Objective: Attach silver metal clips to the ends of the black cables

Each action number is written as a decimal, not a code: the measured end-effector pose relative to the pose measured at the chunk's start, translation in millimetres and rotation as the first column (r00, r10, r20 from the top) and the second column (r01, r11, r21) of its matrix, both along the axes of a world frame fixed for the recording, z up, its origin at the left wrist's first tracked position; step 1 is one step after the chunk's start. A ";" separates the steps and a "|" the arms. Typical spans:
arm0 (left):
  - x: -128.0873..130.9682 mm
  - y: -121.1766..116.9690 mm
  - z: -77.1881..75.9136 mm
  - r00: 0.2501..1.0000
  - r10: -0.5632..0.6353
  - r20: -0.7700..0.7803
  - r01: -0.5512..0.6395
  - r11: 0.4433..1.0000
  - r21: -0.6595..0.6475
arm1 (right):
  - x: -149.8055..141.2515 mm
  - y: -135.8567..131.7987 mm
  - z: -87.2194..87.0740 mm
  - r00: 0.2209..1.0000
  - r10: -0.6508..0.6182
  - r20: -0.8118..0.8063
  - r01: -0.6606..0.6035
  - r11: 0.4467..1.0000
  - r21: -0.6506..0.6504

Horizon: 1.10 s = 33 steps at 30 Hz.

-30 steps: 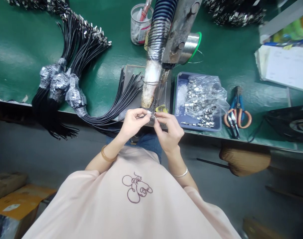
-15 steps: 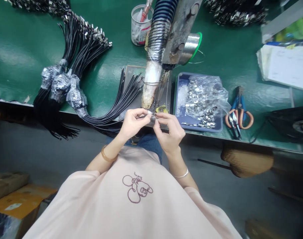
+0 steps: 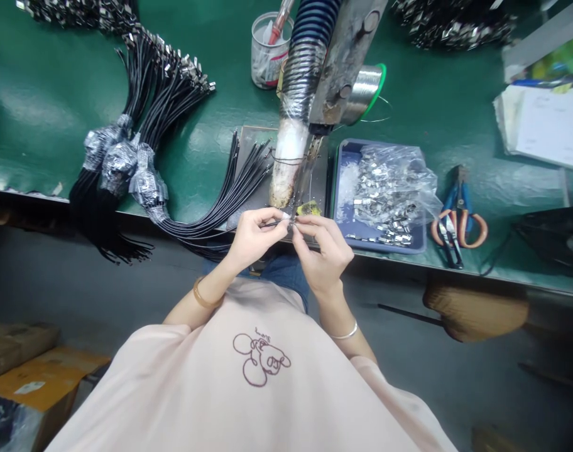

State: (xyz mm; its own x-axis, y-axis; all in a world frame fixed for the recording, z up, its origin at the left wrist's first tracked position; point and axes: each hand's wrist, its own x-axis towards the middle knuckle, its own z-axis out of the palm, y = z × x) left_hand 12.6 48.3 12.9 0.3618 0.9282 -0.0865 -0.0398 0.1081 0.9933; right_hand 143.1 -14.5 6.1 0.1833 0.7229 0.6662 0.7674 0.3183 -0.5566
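My left hand (image 3: 256, 235) pinches the end of a thin black cable (image 3: 274, 223) at the front edge of the bench. My right hand (image 3: 323, 251) is closed beside it, thumb and forefinger pinched on a tiny metal piece at the cable's end, too small to make out fully. Just above the fingertips stands the soldering tip (image 3: 311, 154) under its metal bracket (image 3: 347, 69). A whitish-tipped fume hose (image 3: 286, 160) hangs to its left. Close by lies a yellow sponge (image 3: 308, 208). Left of my hands, a fan of black cables (image 3: 211, 210) rests on a grey plate (image 3: 253, 135).
A blue tray (image 3: 336, 188) of small metal connectors in a plastic bag stands at right, beside pliers (image 3: 460, 201) and snips (image 3: 449, 238). Wrapped cable bundles (image 3: 119, 166) lie at left. Behind are a cup (image 3: 267, 63), a solder spool (image 3: 369, 91) and papers (image 3: 545, 122).
The whole view has shifted slightly, with bench things appearing a little further right and lower. Both hands keep their pinch at the same spot below the soldering tip.
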 end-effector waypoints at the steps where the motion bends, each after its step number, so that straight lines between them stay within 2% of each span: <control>1: -0.4 0.5 0.0 1.000 -0.005 0.006 0.005 1.000 -0.003 | -0.2 0.0 1.0 1.000 0.003 0.006 -0.003 1.000 0.011; 8: -3.9 5.2 -0.7 0.999 -0.046 0.029 0.047 0.999 -0.014 | 1.1 -1.3 2.7 0.995 0.036 0.092 -0.039 0.999 0.033; 18: -5.5 4.7 2.4 0.993 -0.084 0.083 0.090 0.994 -0.066 | 0.8 -1.7 2.9 1.000 0.027 -0.004 -0.027 1.000 0.005; 27: -4.3 6.4 2.7 0.992 -0.073 0.105 0.083 0.992 -0.094 | 2.6 0.9 7.5 0.999 0.035 0.004 -0.035 0.997 -0.068; 33: -4.8 5.4 8.2 0.995 -0.060 0.085 0.065 0.996 -0.060 | 1.2 2.7 13.1 0.999 0.026 0.039 -0.024 0.999 -0.040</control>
